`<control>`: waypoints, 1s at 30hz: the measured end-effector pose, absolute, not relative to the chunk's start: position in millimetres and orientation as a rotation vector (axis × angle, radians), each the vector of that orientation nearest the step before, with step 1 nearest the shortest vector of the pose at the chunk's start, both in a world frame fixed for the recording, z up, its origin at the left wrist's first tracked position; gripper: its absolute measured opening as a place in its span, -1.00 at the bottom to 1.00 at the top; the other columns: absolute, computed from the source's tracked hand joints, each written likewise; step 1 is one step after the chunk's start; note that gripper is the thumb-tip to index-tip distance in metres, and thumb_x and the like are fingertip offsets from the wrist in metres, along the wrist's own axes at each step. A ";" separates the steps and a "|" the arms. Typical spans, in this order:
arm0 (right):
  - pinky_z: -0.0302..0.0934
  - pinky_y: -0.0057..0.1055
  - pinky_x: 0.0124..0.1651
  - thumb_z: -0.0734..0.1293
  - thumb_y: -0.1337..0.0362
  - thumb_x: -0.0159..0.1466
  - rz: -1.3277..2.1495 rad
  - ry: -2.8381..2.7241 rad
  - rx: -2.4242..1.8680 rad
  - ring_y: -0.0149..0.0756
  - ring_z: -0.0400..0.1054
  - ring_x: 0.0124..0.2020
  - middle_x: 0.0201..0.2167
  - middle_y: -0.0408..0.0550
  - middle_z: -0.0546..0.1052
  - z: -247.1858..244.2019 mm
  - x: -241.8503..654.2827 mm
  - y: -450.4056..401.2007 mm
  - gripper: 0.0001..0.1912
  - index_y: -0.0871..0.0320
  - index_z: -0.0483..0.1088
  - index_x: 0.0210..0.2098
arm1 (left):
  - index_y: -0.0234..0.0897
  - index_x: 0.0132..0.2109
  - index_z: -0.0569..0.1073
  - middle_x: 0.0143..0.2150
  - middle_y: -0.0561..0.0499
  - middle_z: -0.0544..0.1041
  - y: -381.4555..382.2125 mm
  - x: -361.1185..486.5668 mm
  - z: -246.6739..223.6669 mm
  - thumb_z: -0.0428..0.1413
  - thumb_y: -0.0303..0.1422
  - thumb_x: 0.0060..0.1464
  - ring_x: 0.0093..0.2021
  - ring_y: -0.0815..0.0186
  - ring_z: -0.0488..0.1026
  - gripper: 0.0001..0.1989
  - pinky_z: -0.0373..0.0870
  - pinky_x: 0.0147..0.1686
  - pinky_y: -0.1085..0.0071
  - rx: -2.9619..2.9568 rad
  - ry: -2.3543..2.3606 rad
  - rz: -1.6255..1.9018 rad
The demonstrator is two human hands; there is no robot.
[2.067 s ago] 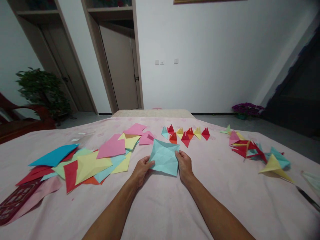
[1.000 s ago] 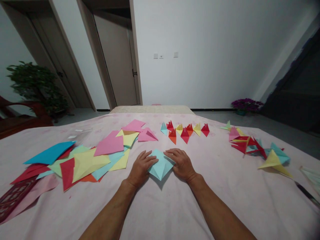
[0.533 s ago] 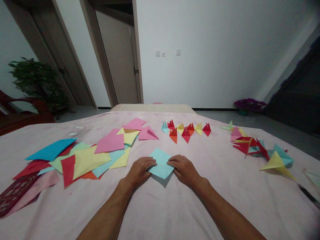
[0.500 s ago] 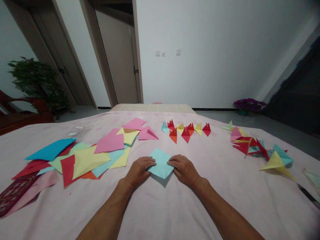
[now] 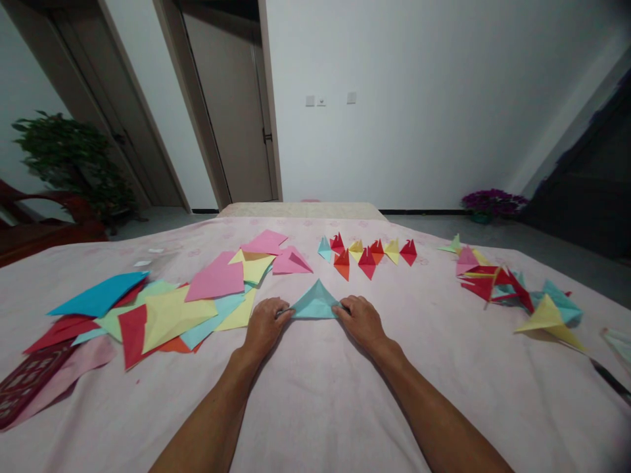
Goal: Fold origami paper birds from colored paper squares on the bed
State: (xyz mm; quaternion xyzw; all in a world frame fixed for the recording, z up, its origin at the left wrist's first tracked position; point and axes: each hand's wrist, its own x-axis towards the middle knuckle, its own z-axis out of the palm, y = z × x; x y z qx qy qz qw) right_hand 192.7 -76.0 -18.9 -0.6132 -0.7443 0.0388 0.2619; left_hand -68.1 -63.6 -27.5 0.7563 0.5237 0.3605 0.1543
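A light blue sheet of origami paper (image 5: pixel 316 302) is between my hands, showing as a triangle with its point facing away and a straight edge toward me. My left hand (image 5: pixel 267 322) pinches its left corner between thumb and fingers. At the right corner, my right hand (image 5: pixel 361 320) grips it the same way. Both hands rest low over the pink tablecloth (image 5: pixel 315 387). Beyond them stands a group of small folded paper cranes (image 5: pixel 367 261) in red, orange, yellow and light blue. Whatever lies under the paper is hidden.
Loose coloured sheets (image 5: pixel 180 315) are heaped on the left, beside a dark red patterned packet (image 5: pixel 34 381). A folded pink paper (image 5: pixel 292 261) lies past my left hand. On the right are larger folded paper pieces (image 5: pixel 507 289) and a black pen-like object (image 5: pixel 611 381).
The light blue paper has gone from a diamond shape to a triangle, its near half no longer showing. Both hands have closed in on its side corners and shifted slightly away from me.
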 end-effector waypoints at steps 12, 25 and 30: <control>0.03 -0.38 -0.19 0.34 0.15 0.25 0.190 -2.059 -1.572 -0.29 0.28 -0.26 -0.39 -0.16 0.51 -17.7 199.9 -81.0 -0.81 0.07 0.48 -0.43 | -0.15 -0.34 0.59 0.09 -0.08 0.55 -58.2 -97.9 -30.8 0.15 -0.19 0.11 0.26 0.01 0.29 -0.81 0.01 0.27 -0.06 2.131 1.378 0.853; 0.00 -0.33 -0.21 0.34 0.09 0.28 0.021 -2.024 -1.664 -0.23 0.28 -0.25 -0.36 -0.09 0.52 -21.5 198.4 -75.0 -0.77 0.07 0.46 -0.43 | -0.20 -0.45 0.51 -0.06 -0.05 0.57 -67.3 -95.1 -15.8 0.19 -0.33 0.00 0.05 0.11 0.44 -0.90 0.08 0.25 0.02 2.167 1.532 0.857; -0.04 -0.31 -0.22 0.38 0.06 0.24 -0.069 -1.977 -1.731 -0.21 0.26 -0.25 -0.38 -0.09 0.50 -19.9 196.5 -75.0 -0.75 0.08 0.42 -0.44 | -0.19 -0.14 0.53 0.10 -0.13 0.49 -72.8 -88.2 -12.9 0.19 -0.45 -0.01 0.20 0.03 0.34 -0.76 0.04 0.28 -0.06 2.410 1.559 0.967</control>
